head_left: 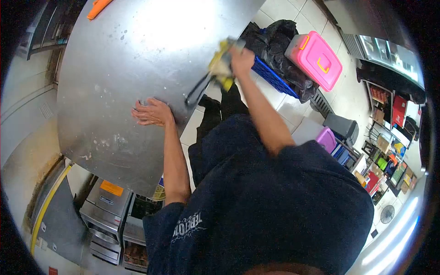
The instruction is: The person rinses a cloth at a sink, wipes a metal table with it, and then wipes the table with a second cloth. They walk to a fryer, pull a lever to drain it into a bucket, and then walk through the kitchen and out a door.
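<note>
Here, the yellow-and-grey cloth (221, 68) was located at the near edge of the steel tabletop (105, 68), on the person's side. The right hand (242, 59) had its fingers closed on the cloth; the individual fingers were blurred, and the tightness of the grip could not be determined. A dark loop (198, 87) extended from the cloth over the tabletop, just inside the same edge. Contact between cloth and surface could not be confirmed.

The left hand (155, 112) was placed palm down on the tabletop, near the same edge and apart from the cloth. Its fingers were extended, slightly spread and bent, with nothing gripped. Pale residue (110, 140) marked the surface between this hand and the left end edge. An orange item (98, 8) lay at the far edge.

Outside the near edge, black plastic (270, 41) lay over a blue crate (275, 79), beside a pink-lidded box (318, 62). Steel appliances (104, 199) stood beyond the left end edge
</note>
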Motion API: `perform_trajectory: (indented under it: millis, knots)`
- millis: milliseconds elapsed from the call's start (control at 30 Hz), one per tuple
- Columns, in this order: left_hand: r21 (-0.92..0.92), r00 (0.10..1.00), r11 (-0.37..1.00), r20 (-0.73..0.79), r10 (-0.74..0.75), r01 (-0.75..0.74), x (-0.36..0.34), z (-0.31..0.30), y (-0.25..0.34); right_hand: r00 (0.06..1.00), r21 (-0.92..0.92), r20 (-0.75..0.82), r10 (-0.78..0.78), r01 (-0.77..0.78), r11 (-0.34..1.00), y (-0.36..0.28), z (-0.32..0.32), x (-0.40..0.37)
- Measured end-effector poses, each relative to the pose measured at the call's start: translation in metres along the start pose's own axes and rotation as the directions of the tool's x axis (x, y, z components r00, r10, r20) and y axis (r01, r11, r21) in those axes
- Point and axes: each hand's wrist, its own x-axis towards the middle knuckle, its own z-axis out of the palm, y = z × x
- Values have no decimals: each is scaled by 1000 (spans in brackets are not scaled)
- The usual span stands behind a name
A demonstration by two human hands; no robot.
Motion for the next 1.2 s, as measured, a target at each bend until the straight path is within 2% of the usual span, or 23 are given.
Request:
perform_trajectory:
  millis: [33,67,133,167,200,267,333,367,400,433,467,500,533,600,700,800,867,900,967,1033,1067,1133,1200]
  knots:
    - [2,1000,1000,8,11,-11,-4,-1,-1,991,199,15,132,-132,971,3,8,25]
    - [19,1000,1000,20,12,-13,-8,-3,-7,969,344,111,220,-245,907,2,8,33]
    - [5,999,1000,29,-23,23,-2,0,0,862,289,328,387,-481,828,-19,-22,-7]
    - [-3,999,999,26,-36,36,-2,5,4,801,434,333,497,-598,674,-16,-6,-33]
    - [3,1000,1000,16,-20,20,-3,6,0,801,398,382,461,-593,700,-16,-9,-49]
    - [12,1000,1000,1,10,-10,0,6,-6,601,427,576,555,-799,422,-17,-9,-41]
    - [-1,1000,1000,13,-6,6,-1,4,-3,606,429,601,521,-795,429,30,25,11]
    - [3,1000,1000,16,-7,7,-2,6,-2,606,424,629,487,-792,438,28,30,33]
    - [-5,1000,1000,19,-24,24,-2,7,-1,629,506,673,389,-775,378,28,34,41]
    - [-12,999,999,22,-36,37,-2,5,-3,607,482,661,442,-794,370,40,27,15]
    - [-22,999,999,17,-34,35,1,5,-1,598,470,643,478,-802,369,8,5,-8]
    - [-17,1000,1000,8,-19,20,1,3,1,636,541,680,366,-771,335,44,37,-38]
    - [-2,1000,1000,8,0,0,-1,1,-2,590,486,677,439,-807,335,39,37,-62]
    - [7,1000,1000,2,-6,6,0,7,-3,519,455,746,418,-855,250,33,33,-55]
    - [18,1000,1000,18,-7,7,0,3,1,466,399,817,341,-882,249,58,49,40]
    - [15,999,1000,35,-16,15,-2,4,-9,462,422,839,288,-886,193,10,3,26]
    - [5,998,999,37,-40,40,-2,5,-1,603,546,601,524,-789,281,86,87,-38]
    - [-22,999,999,34,-34,34,-5,2,-1,599,541,603,527,-793,281,76,73,-42]
    - [-52,1000,999,21,-12,13,1,1,-2,533,454,743,405,-846,281,39,41,-42]
    - [-39,1000,999,14,-20,21,-3,7,-5,626,458,657,420,-774,438,-47,-34,-3]
    - [-34,1000,999,13,-24,24,-3,8,-4,537,454,621,571,-840,295,-59,-34,18]
    - [-18,1000,1000,14,-3,3,-3,4,-4,578,497,624,526,-813,303,-11,9,34]
    - [-15,1000,1000,8,-1,2,2,10,-5,690,427,587,424,-708,562,-9,2,-27]
